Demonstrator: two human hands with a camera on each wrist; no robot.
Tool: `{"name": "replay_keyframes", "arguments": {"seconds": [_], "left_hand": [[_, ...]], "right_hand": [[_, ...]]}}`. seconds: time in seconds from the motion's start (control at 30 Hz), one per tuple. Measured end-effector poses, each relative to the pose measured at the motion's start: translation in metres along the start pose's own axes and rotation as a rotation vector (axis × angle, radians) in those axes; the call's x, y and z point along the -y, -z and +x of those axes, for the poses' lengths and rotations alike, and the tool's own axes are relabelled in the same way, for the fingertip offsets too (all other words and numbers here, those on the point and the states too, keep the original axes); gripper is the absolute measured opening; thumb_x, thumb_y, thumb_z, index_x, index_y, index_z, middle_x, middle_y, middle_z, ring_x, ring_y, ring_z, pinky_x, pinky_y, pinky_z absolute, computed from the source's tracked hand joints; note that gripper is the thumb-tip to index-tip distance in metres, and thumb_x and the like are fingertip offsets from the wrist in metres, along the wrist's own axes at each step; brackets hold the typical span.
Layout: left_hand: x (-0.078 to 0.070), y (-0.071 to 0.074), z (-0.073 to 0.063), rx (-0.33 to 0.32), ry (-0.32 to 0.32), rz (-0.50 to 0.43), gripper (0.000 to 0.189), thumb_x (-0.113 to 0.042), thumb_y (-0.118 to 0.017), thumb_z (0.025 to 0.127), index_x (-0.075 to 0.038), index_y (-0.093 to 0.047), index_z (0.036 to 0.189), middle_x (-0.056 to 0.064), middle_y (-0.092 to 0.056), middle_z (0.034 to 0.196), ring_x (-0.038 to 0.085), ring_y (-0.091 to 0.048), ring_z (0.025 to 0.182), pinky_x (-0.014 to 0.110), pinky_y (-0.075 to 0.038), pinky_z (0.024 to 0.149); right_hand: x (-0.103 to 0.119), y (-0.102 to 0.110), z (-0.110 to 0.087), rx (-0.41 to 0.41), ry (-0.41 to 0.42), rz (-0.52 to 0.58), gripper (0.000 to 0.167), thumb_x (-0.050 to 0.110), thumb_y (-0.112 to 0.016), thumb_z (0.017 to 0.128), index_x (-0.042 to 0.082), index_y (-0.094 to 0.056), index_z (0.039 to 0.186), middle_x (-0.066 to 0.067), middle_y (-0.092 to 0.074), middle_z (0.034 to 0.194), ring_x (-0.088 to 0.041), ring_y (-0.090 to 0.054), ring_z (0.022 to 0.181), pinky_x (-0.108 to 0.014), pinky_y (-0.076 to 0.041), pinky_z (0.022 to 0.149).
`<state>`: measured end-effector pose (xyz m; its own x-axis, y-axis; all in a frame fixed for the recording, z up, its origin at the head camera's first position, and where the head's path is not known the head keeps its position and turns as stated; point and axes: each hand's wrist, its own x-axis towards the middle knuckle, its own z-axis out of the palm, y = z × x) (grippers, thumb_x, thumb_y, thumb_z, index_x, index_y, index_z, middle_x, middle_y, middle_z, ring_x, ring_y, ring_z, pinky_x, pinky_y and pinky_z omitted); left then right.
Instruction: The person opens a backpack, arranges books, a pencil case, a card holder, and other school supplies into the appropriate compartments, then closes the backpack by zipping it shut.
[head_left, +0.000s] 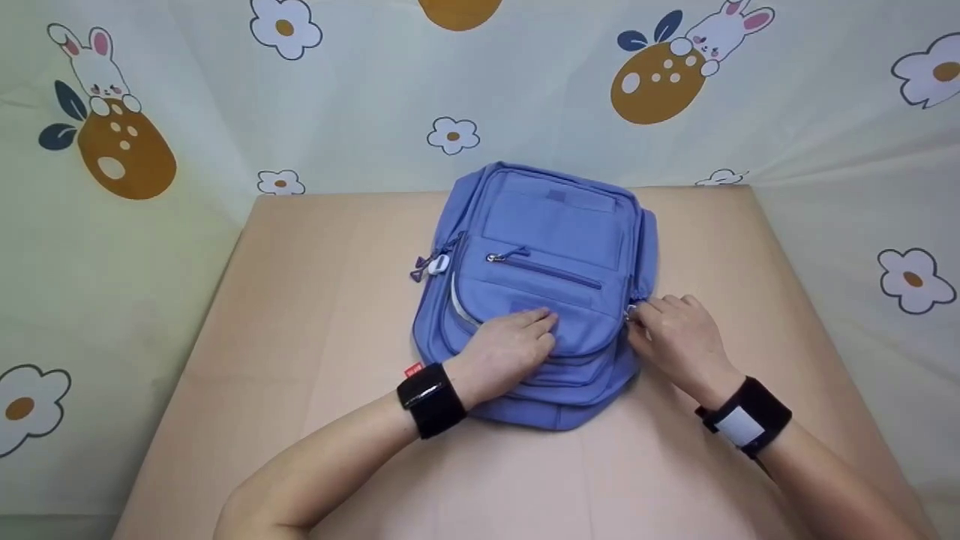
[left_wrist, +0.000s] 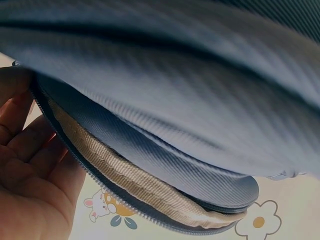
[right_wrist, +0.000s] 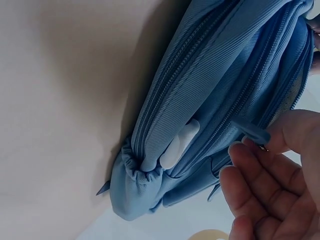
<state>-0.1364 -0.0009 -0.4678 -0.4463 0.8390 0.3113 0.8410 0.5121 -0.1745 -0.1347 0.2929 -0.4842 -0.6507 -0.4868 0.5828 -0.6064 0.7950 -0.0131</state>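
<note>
A blue backpack [head_left: 551, 240] lies front side up, its top toward the back wall. My left hand [head_left: 510, 352] rests on the front pocket's flap with fingers extended across it. In the left wrist view that pocket gapes, its beige lining [left_wrist: 150, 182] showing along the zipper teeth [left_wrist: 100, 177], and the left fingers lie along the flap's outer side. At the bag's right side my right hand [head_left: 679, 337] pinches a blue zipper pull [right_wrist: 252, 131] between thumb and index finger. The right wrist view shows a white tag [right_wrist: 180, 145] near another zipper.
A light brown tabletop [head_left: 337, 315] lies under the bag. Patterned cloth walls [head_left: 360, 97] with rabbits and flowers enclose the back and both sides. A zippered slot [head_left: 555, 272] crosses the bag's front, and pulls with a white tag [head_left: 439, 264] hang at its left side.
</note>
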Motion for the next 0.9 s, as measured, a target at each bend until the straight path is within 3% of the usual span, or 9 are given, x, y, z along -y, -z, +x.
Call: {"name": "replay_keyframes", "arguments": {"seconds": [0.47, 0.7, 0.9], "left_hand": [[0.000, 0.003, 0.003, -0.083, -0.014, 0.007, 0.013, -0.011, -0.059, 0.100, -0.008, -0.070, 0.095, 0.009, -0.069, 0.130, 0.025, -0.063, 0.124, 0.035, -0.051, 0.101], [-0.002, 0.007, 0.018, 0.003, -0.073, -0.016, 0.016, -0.009, -0.053, 0.101, -0.012, -0.068, 0.098, 0.006, -0.061, 0.143, 0.024, -0.053, 0.136, 0.036, -0.042, 0.111], [-0.001, 0.004, 0.021, 0.095, -0.038, -0.051, 0.018, -0.008, -0.050, 0.104, -0.011, -0.068, 0.103, 0.008, -0.055, 0.149, 0.024, -0.049, 0.140, 0.037, -0.037, 0.115]], "right_hand": [[-0.001, -0.001, -0.003, 0.023, -0.095, 0.022, 0.007, 0.008, -0.073, 0.084, 0.005, -0.068, 0.089, -0.008, -0.067, 0.079, -0.029, -0.061, 0.068, -0.042, -0.045, 0.059], [-0.001, 0.000, -0.004, -0.011, -0.080, 0.033, 0.008, 0.006, -0.075, 0.084, 0.005, -0.069, 0.089, -0.007, -0.068, 0.077, -0.027, -0.063, 0.066, -0.041, -0.046, 0.056], [0.000, 0.001, -0.006, 0.002, -0.089, 0.053, 0.009, 0.006, -0.078, 0.082, 0.006, -0.070, 0.087, -0.006, -0.068, 0.076, -0.026, -0.063, 0.065, -0.040, -0.045, 0.056]]}}
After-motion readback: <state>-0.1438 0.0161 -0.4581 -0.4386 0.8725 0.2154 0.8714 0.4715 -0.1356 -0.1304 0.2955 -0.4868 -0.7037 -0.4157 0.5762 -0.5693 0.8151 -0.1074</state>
